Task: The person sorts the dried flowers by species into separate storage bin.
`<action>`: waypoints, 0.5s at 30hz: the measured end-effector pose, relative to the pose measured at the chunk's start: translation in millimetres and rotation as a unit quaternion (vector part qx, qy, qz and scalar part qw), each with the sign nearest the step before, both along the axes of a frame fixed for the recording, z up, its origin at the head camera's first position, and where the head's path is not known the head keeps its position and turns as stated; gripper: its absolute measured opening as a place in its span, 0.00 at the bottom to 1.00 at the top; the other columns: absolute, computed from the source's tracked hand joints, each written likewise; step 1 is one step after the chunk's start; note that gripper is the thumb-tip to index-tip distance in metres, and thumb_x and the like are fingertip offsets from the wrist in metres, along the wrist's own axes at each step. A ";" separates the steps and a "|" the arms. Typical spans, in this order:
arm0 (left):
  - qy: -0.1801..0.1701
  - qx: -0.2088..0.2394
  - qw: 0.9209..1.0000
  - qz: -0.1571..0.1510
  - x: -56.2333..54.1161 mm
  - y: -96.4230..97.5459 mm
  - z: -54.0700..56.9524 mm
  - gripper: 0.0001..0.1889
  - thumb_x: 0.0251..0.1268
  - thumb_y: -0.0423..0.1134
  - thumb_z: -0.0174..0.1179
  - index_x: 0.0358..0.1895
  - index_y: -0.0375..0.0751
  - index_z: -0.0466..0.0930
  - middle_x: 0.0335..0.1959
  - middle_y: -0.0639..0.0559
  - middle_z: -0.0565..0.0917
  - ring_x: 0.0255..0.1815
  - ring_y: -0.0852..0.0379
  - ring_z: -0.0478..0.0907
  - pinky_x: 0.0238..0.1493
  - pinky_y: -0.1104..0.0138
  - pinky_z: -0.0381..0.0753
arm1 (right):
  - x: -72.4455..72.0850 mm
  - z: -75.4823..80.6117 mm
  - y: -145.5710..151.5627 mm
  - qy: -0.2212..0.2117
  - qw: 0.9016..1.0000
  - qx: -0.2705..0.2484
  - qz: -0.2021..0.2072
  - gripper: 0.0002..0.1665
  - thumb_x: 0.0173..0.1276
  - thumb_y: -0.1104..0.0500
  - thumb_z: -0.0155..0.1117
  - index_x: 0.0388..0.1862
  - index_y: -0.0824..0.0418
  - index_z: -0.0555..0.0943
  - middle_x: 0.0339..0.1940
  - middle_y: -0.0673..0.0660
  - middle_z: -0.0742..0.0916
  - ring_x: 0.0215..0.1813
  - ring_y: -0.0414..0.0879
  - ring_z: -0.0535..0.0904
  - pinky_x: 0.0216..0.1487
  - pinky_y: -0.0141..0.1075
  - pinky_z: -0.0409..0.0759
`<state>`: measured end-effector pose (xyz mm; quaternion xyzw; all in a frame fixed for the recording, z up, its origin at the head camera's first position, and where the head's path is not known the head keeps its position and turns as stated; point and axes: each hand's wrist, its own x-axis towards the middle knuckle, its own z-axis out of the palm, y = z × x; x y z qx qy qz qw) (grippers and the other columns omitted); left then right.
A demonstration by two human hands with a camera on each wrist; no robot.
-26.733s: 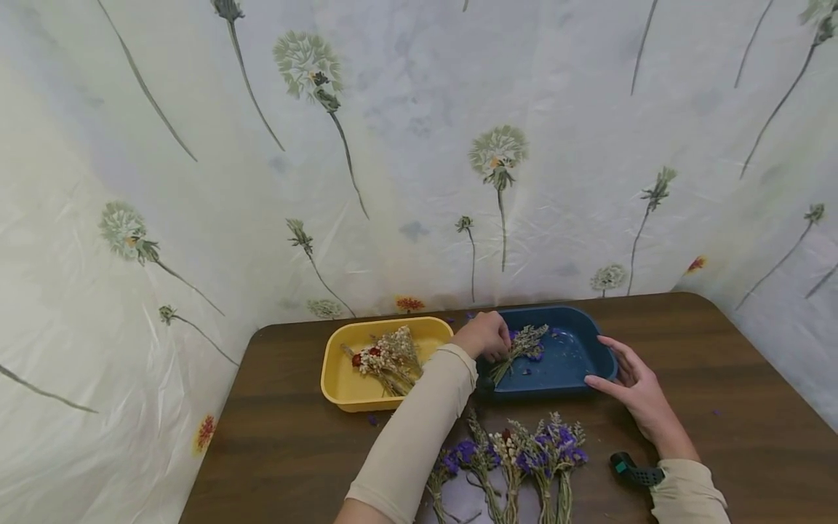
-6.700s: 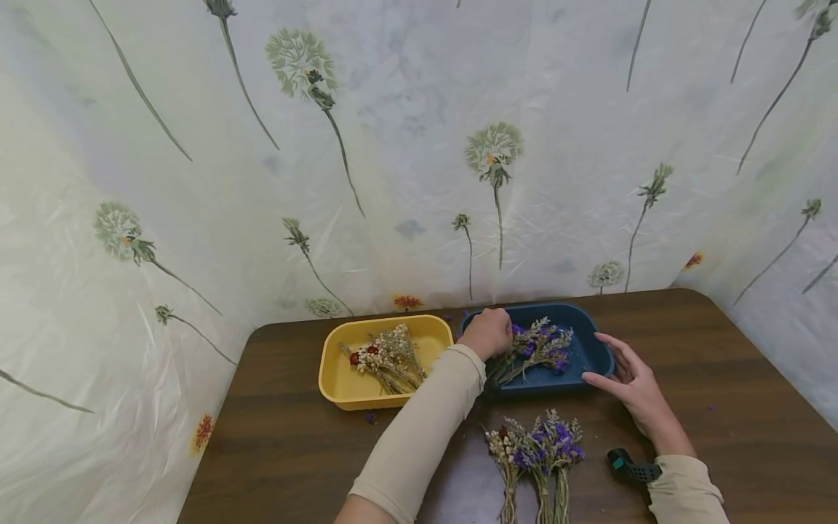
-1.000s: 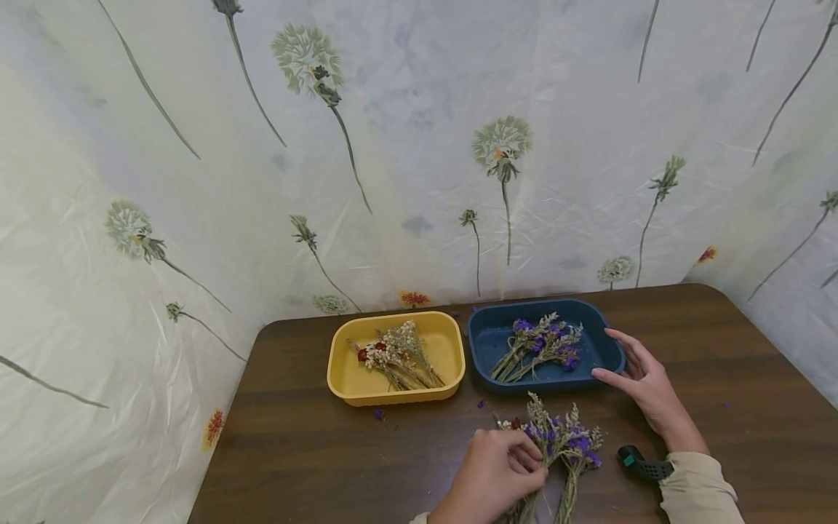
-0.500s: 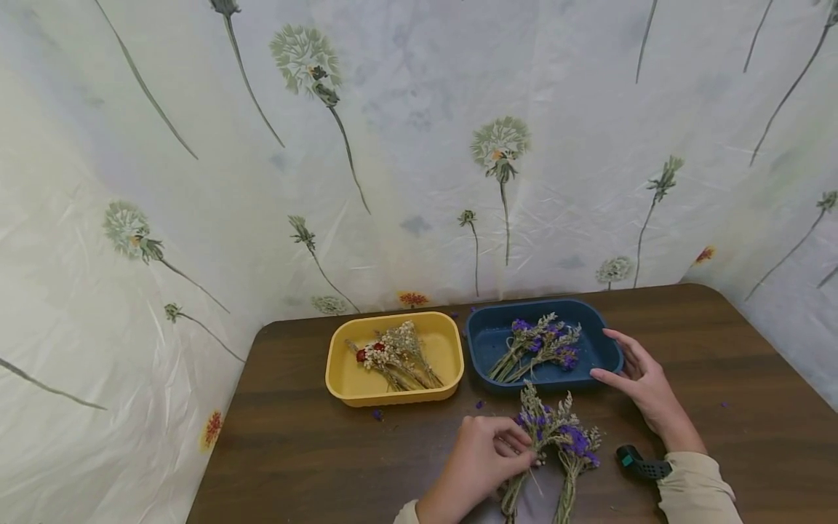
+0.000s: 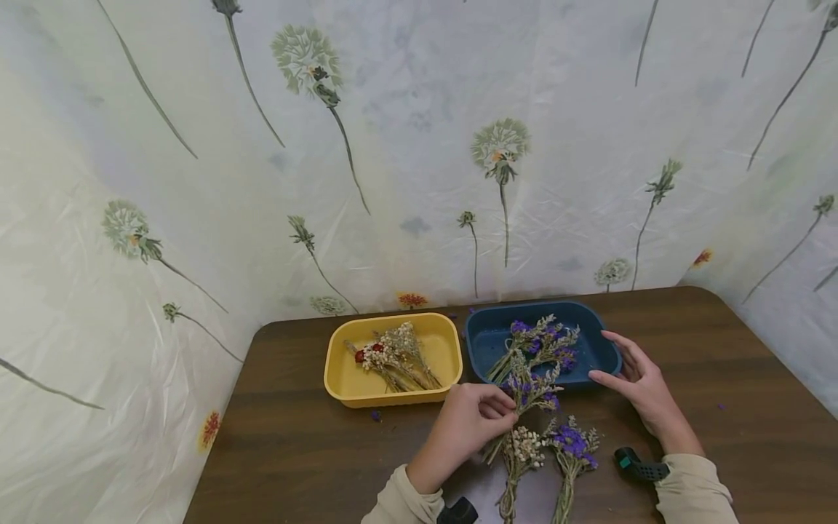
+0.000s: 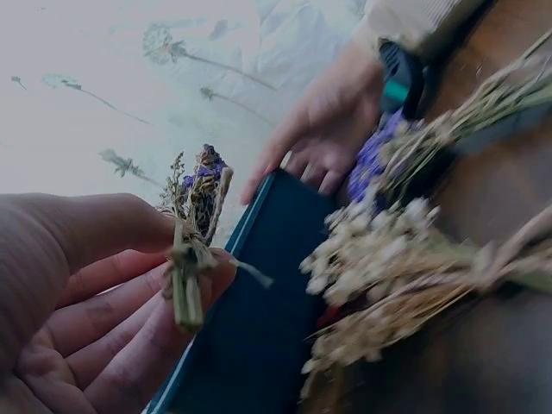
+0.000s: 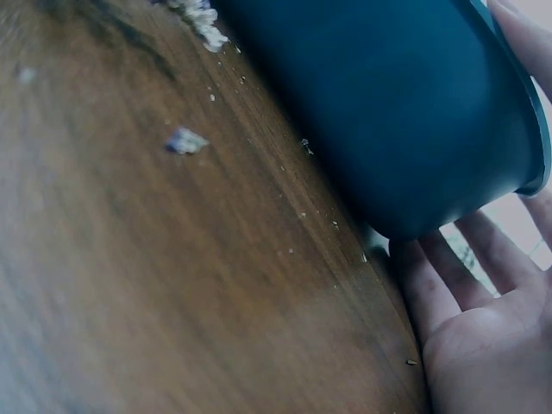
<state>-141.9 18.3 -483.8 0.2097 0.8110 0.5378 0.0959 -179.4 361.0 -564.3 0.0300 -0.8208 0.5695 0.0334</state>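
Observation:
In the head view my left hand (image 5: 465,426) pinches a tied bunch of purple dried flowers (image 5: 529,389) between thumb and fingers. Its heads overlap the near wall of the blue tray (image 5: 594,355). The left wrist view shows twine around the stems of this bunch (image 6: 203,194), right at the fingertips. Other purple bunches (image 5: 564,358) lie in the blue tray. My right hand (image 5: 644,389) holds that tray's right end, thumb and fingers spread around the corner. From the right wrist, fingers (image 7: 496,246) rest against the tray's outer end wall.
On the table below the blue tray lie a white-flowered bunch (image 5: 524,445) and a purple bunch (image 5: 572,445). The yellow tray (image 5: 447,356) to the left holds white and red dried flowers (image 5: 393,353). Fallen petals (image 5: 376,415) dot the wooden table (image 5: 294,444).
My left hand has drawn a purple bunch from the front row up to the blue tray's near edge. Over the longer span, bunches left the row and the blue tray gained some. The right hand stays.

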 end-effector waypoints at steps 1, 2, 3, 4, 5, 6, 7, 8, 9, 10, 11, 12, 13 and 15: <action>0.005 -0.005 1.000 0.000 -4.0 -0.3 1.8 0.03 0.65 0.34 0.70 0.39 0.44 0.91 0.34 0.53 0.92 0.28 0.74 0.84 0.34 0.78 0.83 | -0.1 0.1 0.0 0.000 1.000 0.000 0.000 0.45 0.77 0.57 0.65 0.86 0.45 0.54 0.88 0.50 0.54 0.88 0.56 0.41 0.61 0.06 0.55; 0.009 -0.009 1.000 0.001 -8.2 -0.3 3.5 0.03 0.66 0.34 0.70 0.39 0.44 0.91 0.34 0.53 0.92 0.28 0.74 0.83 0.35 0.78 0.83 | -0.1 0.1 0.1 0.000 1.000 0.001 0.000 0.45 0.77 0.57 0.65 0.85 0.45 0.54 0.88 0.50 0.54 0.88 0.56 0.41 0.61 0.06 0.55; 0.018 -0.015 1.000 0.000 -12.6 -0.1 4.7 0.03 0.66 0.34 0.70 0.40 0.44 0.91 0.35 0.53 0.92 0.29 0.74 0.84 0.35 0.78 0.83 | -0.2 0.0 0.2 0.001 1.000 0.001 0.000 0.45 0.77 0.57 0.65 0.85 0.45 0.55 0.88 0.49 0.54 0.88 0.56 0.41 0.61 0.06 0.55; 0.027 -0.020 0.999 0.000 -16.9 0.2 6.3 0.03 0.66 0.34 0.70 0.40 0.44 0.91 0.35 0.53 0.92 0.29 0.74 0.84 0.36 0.78 0.83 | -0.2 -0.2 0.3 0.001 1.000 0.001 0.001 0.45 0.77 0.57 0.65 0.85 0.45 0.55 0.88 0.49 0.54 0.88 0.55 0.41 0.61 0.06 0.55; 0.035 -0.026 0.999 0.000 -21.2 0.7 7.1 0.03 0.66 0.35 0.70 0.40 0.44 0.91 0.35 0.53 0.92 0.29 0.74 0.83 0.36 0.78 0.83 | -0.2 -0.3 0.4 0.001 1.000 0.000 0.001 0.45 0.77 0.57 0.64 0.85 0.45 0.55 0.88 0.49 0.54 0.88 0.55 0.42 0.61 0.06 0.55; 0.042 -0.030 0.999 0.000 -25.3 1.4 7.9 0.03 0.66 0.35 0.70 0.40 0.44 0.91 0.35 0.53 0.92 0.30 0.74 0.83 0.36 0.78 0.82 | -0.1 -0.3 0.5 0.001 1.000 0.001 0.001 0.45 0.77 0.57 0.64 0.85 0.45 0.55 0.88 0.49 0.54 0.88 0.55 0.42 0.61 0.06 0.55; 0.048 -0.034 0.998 0.000 -29.4 2.2 9.0 0.03 0.66 0.35 0.70 0.40 0.44 0.91 0.35 0.54 0.92 0.30 0.74 0.83 0.36 0.78 0.82 | 0.0 -0.4 0.5 0.001 1.000 0.001 0.001 0.45 0.77 0.58 0.65 0.85 0.45 0.55 0.88 0.49 0.54 0.88 0.55 0.42 0.61 0.06 0.55; 0.053 -0.037 0.998 0.000 -33.0 3.1 10.0 0.03 0.66 0.36 0.70 0.40 0.45 0.91 0.35 0.54 0.92 0.30 0.74 0.83 0.36 0.78 0.82 | 0.0 -0.5 0.4 0.001 1.000 0.002 0.001 0.45 0.77 0.57 0.65 0.85 0.45 0.55 0.88 0.50 0.54 0.88 0.55 0.42 0.61 0.06 0.55; 0.058 -0.041 0.997 0.000 -36.5 4.2 11.2 0.03 0.66 0.36 0.70 0.40 0.44 0.91 0.35 0.54 0.92 0.30 0.74 0.83 0.36 0.79 0.82 | 0.1 -0.4 0.3 0.001 1.000 0.002 0.001 0.45 0.77 0.57 0.65 0.85 0.45 0.55 0.88 0.50 0.54 0.88 0.55 0.42 0.61 0.06 0.55; 0.060 -0.045 0.997 0.001 -39.8 5.6 12.6 0.03 0.66 0.36 0.71 0.39 0.44 0.91 0.35 0.54 0.92 0.30 0.74 0.82 0.36 0.79 0.82 | 0.1 -0.2 0.2 0.001 1.000 0.002 0.001 0.45 0.77 0.57 0.65 0.85 0.45 0.55 0.88 0.50 0.54 0.88 0.55 0.43 0.60 0.06 0.55; 0.062 -0.050 0.997 0.000 -43.0 7.3 13.6 0.03 0.66 0.36 0.71 0.39 0.45 0.91 0.35 0.54 0.92 0.30 0.74 0.82 0.36 0.79 0.82 | 0.2 0.0 0.0 0.001 1.000 0.003 0.000 0.45 0.77 0.57 0.65 0.85 0.45 0.55 0.88 0.51 0.54 0.88 0.56 0.43 0.61 0.06 0.55; 0.066 -0.055 0.996 -0.002 -46.1 8.9 15.2 0.03 0.66 0.36 0.70 0.40 0.44 0.91 0.35 0.54 0.92 0.30 0.74 0.82 0.37 0.79 0.82 | 0.2 0.2 -0.1 0.001 1.000 0.004 -0.001 0.45 0.77 0.57 0.65 0.85 0.45 0.55 0.88 0.51 0.54 0.88 0.56 0.43 0.61 0.06 0.55; 0.071 -0.061 0.996 -0.004 -49.2 10.6 16.3 0.03 0.66 0.36 0.70 0.39 0.44 0.91 0.35 0.55 0.91 0.30 0.74 0.82 0.37 0.78 0.82 | 0.2 0.2 -0.2 0.002 1.000 0.004 -0.001 0.45 0.77 0.57 0.65 0.85 0.45 0.55 0.88 0.51 0.54 0.88 0.56 0.43 0.61 0.06 0.55; 0.082 -0.078 0.994 -0.005 -55.0 14.1 18.0 0.03 0.67 0.36 0.70 0.39 0.44 0.91 0.35 0.56 0.91 0.30 0.75 0.82 0.45 0.75 0.84 | 0.2 0.3 -0.2 0.003 1.000 0.003 0.000 0.45 0.77 0.57 0.65 0.85 0.45 0.55 0.88 0.51 0.54 0.88 0.55 0.43 0.61 0.06 0.56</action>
